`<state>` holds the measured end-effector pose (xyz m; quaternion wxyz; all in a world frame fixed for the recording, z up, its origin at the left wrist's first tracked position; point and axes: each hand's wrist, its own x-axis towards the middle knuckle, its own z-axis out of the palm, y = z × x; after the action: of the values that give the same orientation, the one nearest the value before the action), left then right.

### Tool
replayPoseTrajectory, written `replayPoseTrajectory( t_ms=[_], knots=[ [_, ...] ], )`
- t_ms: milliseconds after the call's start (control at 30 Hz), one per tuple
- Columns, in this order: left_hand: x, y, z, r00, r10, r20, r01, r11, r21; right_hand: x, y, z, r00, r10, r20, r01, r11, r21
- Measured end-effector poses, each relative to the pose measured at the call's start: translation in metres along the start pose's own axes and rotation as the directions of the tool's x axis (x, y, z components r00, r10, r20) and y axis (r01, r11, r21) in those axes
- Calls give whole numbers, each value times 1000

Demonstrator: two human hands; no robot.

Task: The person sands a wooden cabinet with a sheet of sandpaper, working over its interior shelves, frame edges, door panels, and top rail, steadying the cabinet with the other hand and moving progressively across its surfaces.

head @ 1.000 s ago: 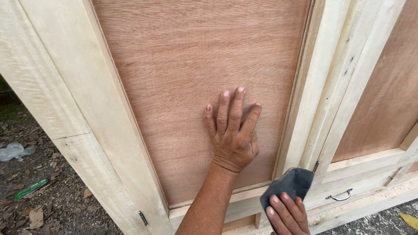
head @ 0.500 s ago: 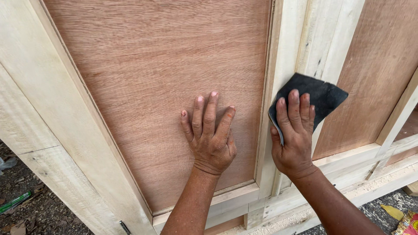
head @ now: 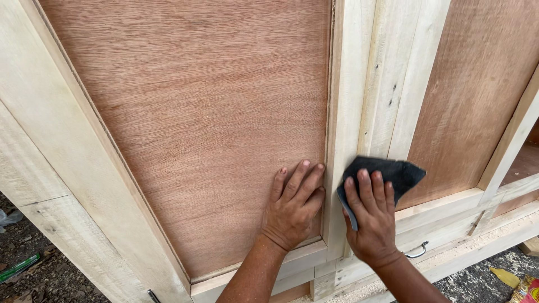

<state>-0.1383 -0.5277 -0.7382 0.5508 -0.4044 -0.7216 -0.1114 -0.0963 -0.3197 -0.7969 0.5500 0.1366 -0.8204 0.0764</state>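
Observation:
My left hand [head: 292, 210] lies flat, fingers together, on the reddish plywood panel [head: 202, 123] of a wooden cabinet door, close to the panel's lower right corner. My right hand [head: 371, 221] presses a dark folded sheet of sandpaper [head: 393, 173] against the pale vertical frame board [head: 370, 101] between two panels. The sandpaper sticks out past my fingertips to the upper right. Another plywood panel [head: 477, 95] lies to the right of that board.
A pale wooden frame rail [head: 62, 146] runs down the left side. A small metal handle [head: 416, 252] hangs on the lower rail near my right wrist. Dirt ground with litter shows at the lower left [head: 22, 264], and sawdust with scraps at the lower right [head: 505, 275].
My right hand rose with the sandpaper from the lower rail onto the vertical frame board, then slid down a little. My left hand stayed flat on the panel while the view shifted.

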Motion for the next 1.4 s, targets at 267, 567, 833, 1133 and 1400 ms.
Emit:
replayPoseTrajectory(
  t_ms=[267,567,833,1133,1400],
  knots=[
    [-43,6,6,953,97,286,-70,992,-103,-2,-21,-9,1000,-17,6,16,996,84],
    [-45,24,18,995,-44,90,43,999,12,110,9,-11,991,-1,-134,4,1000,22],
    [-42,29,24,995,-93,36,93,996,6,66,-26,-28,996,-74,-57,76,997,35],
    [-32,36,26,985,-161,-60,159,987,-34,101,0,-6,984,-39,-171,51,997,66],
    [14,0,4,969,-175,-177,170,985,-43,91,-5,-24,993,-84,-83,90,994,65]
  ],
)
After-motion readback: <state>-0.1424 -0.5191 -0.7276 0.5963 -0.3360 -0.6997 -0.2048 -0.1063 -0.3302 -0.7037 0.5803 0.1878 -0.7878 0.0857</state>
